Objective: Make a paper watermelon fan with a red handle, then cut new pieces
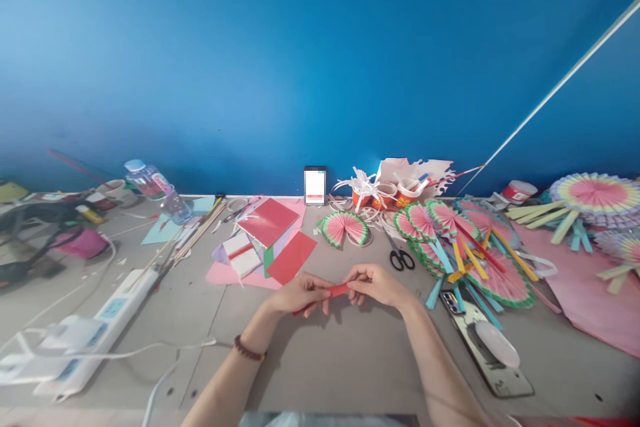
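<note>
Between my two hands a narrow red paper strip (339, 289) is stretched over the grey tabletop. My left hand (303, 293) pinches one end, and more of the strip shows below its fingers. At the other end my right hand (374, 285) grips the strip between thumb and fingers. Just beyond my left hand lies a red paper sheet (292, 257), with another red sheet (270, 222) behind it. A pink and green pleated paper fan (345, 229) rests farther back. Black-handled scissors (401, 259) lie beyond my right hand.
Several paper fans (493, 273) with paper strips are piled at right, near a phone (487, 347) with a white oval object (497, 343) on it. Red cups (384, 197) stand by the blue wall. At left are a power strip (107, 320), its cables and a plastic bottle (160, 187).
</note>
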`<act>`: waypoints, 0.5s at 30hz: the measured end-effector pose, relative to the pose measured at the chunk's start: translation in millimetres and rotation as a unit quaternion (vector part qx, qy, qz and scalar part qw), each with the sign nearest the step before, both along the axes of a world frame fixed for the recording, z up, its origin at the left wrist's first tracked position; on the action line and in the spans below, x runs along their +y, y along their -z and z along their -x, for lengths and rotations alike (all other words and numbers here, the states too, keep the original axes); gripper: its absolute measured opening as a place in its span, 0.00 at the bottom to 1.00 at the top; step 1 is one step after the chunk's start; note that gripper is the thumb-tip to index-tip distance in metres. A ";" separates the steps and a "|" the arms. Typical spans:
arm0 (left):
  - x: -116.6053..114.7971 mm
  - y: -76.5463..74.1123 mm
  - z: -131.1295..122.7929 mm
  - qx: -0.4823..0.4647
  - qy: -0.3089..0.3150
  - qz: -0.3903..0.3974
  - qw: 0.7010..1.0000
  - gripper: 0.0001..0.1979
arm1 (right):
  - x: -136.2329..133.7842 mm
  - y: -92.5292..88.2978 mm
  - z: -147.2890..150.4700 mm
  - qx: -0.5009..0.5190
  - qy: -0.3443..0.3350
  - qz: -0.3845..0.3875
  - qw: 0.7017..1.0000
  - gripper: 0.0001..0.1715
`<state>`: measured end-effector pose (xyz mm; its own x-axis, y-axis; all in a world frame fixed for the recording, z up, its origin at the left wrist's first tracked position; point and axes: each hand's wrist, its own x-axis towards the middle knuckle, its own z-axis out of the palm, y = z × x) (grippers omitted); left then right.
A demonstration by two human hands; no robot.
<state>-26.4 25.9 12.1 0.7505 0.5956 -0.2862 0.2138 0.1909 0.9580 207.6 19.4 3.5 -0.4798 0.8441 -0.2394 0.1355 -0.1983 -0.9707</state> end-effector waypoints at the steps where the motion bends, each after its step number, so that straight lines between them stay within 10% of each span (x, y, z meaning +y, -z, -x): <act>1: 0.1 -0.2 0.5 0.000 -0.003 0.002 1.000 0.25 | 0.4 0.5 -0.3 0.008 0.002 -0.003 1.000 0.18; 15: -0.7 -12.3 4.1 -0.022 0.001 0.064 0.998 0.25 | 0.8 -1.1 2.6 0.060 -0.003 0.026 0.998 0.20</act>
<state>-30.4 25.2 24.4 0.7647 0.5550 -0.3273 0.1730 0.3124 0.9341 205.0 20.2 4.6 -0.5123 0.8290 -0.2245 0.0208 -0.2493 -0.9682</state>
